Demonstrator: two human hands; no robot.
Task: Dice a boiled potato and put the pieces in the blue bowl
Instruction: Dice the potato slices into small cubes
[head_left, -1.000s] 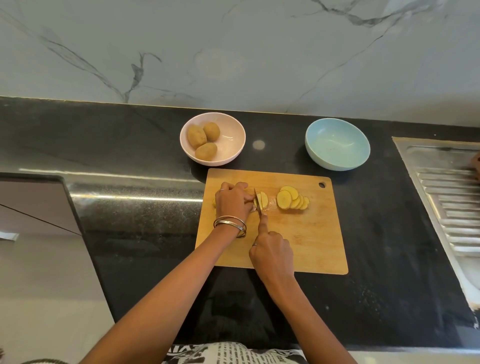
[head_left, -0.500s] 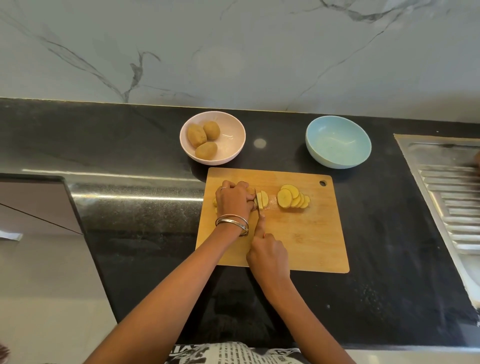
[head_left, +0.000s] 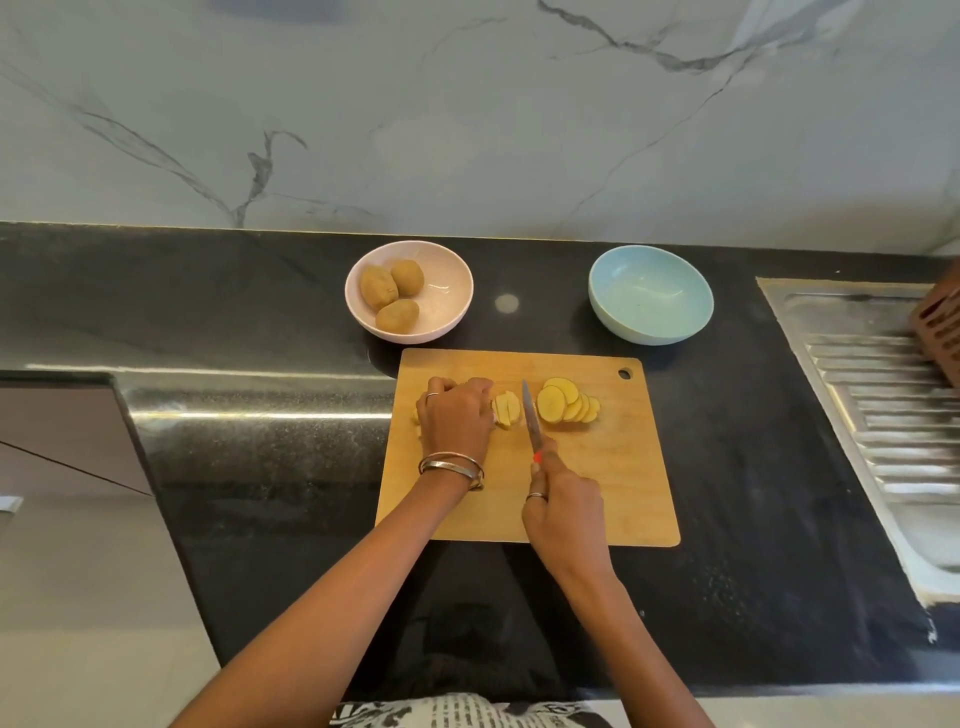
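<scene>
**Desk:** Head view, kitchen counter: how are the hands posed?

**Photo:** Both forearms are extended from the lower edge onto the board. The left hand is laid knuckles-up over the potato, fingers curled down on it; bangles are worn at the wrist. The right hand is wrapped around the handle of the knife, with the forefinger stretched along the spine. The blade is pointed away from the body.

**Desk:** Where is the blade set?

**Photo:** Between the held potato and a fanned row of slices, just beside both. Whether the board is touched by its edge cannot be told.

**Desk:** And the potato itself?

**Photo:** Its cut end is shown at the left fingertips, scored with lengthwise lines. The rest is hidden under the palm.

**Desk:** The bowls?

**Photo:** The blue bowl is placed beyond the board's far right corner, with no pieces seen inside. Three whole potatoes are held in a pink bowl to its left. A steel drainboard is seen at the right edge.
</scene>
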